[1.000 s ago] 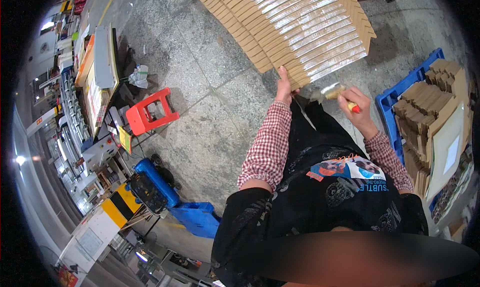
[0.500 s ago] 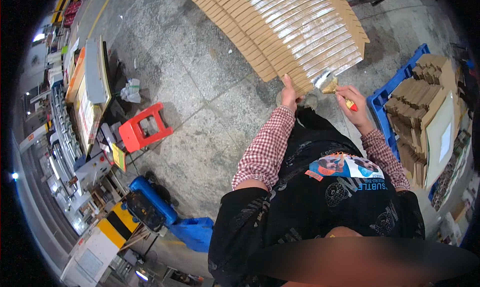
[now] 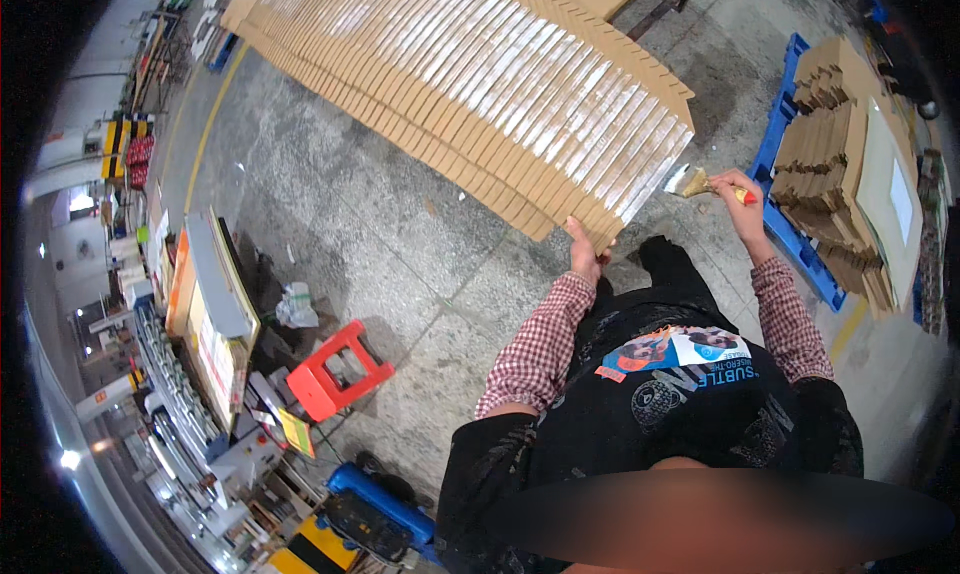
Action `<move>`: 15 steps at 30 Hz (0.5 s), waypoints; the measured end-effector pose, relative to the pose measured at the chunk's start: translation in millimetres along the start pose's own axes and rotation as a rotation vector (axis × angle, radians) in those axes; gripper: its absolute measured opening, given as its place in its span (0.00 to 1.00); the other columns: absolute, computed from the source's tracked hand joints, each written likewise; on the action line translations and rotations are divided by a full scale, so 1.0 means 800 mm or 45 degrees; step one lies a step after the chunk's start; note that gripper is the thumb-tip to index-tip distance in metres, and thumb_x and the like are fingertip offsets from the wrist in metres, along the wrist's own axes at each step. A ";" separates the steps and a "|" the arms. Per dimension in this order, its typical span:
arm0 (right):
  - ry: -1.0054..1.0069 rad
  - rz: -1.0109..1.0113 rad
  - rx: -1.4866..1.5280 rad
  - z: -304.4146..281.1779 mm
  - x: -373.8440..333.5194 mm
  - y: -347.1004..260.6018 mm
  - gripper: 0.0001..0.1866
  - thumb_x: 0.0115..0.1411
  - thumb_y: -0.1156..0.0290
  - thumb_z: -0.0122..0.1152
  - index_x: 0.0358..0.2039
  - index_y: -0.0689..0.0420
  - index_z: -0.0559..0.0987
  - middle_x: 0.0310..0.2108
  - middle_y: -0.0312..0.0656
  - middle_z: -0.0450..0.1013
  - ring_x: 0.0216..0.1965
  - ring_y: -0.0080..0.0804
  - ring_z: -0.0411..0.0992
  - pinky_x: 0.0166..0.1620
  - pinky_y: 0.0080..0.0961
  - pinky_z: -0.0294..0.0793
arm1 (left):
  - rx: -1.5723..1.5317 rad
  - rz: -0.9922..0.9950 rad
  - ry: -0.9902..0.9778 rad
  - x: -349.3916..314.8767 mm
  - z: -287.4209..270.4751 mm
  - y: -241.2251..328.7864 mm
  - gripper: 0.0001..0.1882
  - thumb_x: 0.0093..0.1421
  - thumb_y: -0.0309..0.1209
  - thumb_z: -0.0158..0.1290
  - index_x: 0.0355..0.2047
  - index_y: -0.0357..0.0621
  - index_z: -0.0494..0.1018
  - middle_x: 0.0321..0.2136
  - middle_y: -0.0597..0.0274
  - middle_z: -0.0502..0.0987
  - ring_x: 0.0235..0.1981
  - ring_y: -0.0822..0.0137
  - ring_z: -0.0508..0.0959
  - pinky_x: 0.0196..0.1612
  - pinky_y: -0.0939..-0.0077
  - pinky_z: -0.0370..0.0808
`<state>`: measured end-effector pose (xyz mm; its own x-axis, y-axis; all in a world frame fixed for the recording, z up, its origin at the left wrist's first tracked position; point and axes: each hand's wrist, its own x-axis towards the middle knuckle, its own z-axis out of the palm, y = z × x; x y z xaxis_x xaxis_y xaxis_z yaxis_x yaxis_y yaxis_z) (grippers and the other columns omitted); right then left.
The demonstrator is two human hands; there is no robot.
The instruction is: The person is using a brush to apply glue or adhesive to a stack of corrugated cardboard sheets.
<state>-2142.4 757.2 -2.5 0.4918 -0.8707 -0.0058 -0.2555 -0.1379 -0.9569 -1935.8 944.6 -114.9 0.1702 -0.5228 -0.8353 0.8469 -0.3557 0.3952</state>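
A long row of overlapping brown cardboard sheets (image 3: 430, 139) stretches from the upper left toward me, with streaky white coating along one band. My left hand (image 3: 587, 251) grips the near corner of the cardboard, thumb on top and fingers beneath. To the right, my right hand (image 3: 738, 196) is closed around the handle of a paintbrush (image 3: 690, 182). White stuff covers the tip of its bristles, which are just off the near right edge of the sheets.
On the right, a blue pallet (image 3: 768, 164) bears stacked cardboard pieces (image 3: 825, 164). A red plastic stool (image 3: 340, 370) stands on the grey floor to the left, near a white plastic bag (image 3: 296, 306). Leaning boards (image 3: 215, 314) and a blue tank (image 3: 380, 502) are farther left.
The brush has moved right, off the end of the cardboard, with my right hand. My left hand still holds the corner. The whole view has shifted, showing more of the row.
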 end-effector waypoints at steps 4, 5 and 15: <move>0.100 -0.089 0.088 -0.016 0.026 0.008 0.05 0.56 0.76 0.54 0.28 0.64 0.76 0.32 0.39 0.73 0.34 0.23 0.70 0.38 0.18 0.69 | 0.046 -0.030 -0.031 -0.006 0.002 0.001 0.41 0.52 0.70 0.30 0.38 0.44 0.68 0.22 0.61 0.73 0.17 0.69 0.69 0.17 0.78 0.64; 0.176 -0.156 0.040 -0.018 0.035 0.011 0.06 0.56 0.75 0.54 0.28 0.64 0.76 0.31 0.38 0.72 0.34 0.23 0.70 0.38 0.18 0.69 | 0.054 -0.004 0.023 -0.007 0.000 0.001 0.41 0.52 0.70 0.30 0.38 0.44 0.68 0.22 0.61 0.73 0.17 0.69 0.69 0.17 0.78 0.64; 0.036 -0.311 0.025 -0.022 0.060 0.000 0.05 0.55 0.78 0.55 0.25 0.66 0.73 0.27 0.39 0.70 0.33 0.25 0.69 0.38 0.20 0.66 | 0.018 -0.043 0.138 0.000 -0.021 0.019 0.41 0.49 0.73 0.33 0.40 0.49 0.69 0.25 0.64 0.74 0.20 0.70 0.69 0.18 0.79 0.61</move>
<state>-2133.4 707.5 2.0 0.5136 -0.8254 0.2345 -0.1150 -0.3370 -0.9344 -1914.3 952.4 -115.1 0.1961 -0.4237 -0.8843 0.8459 -0.3831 0.3711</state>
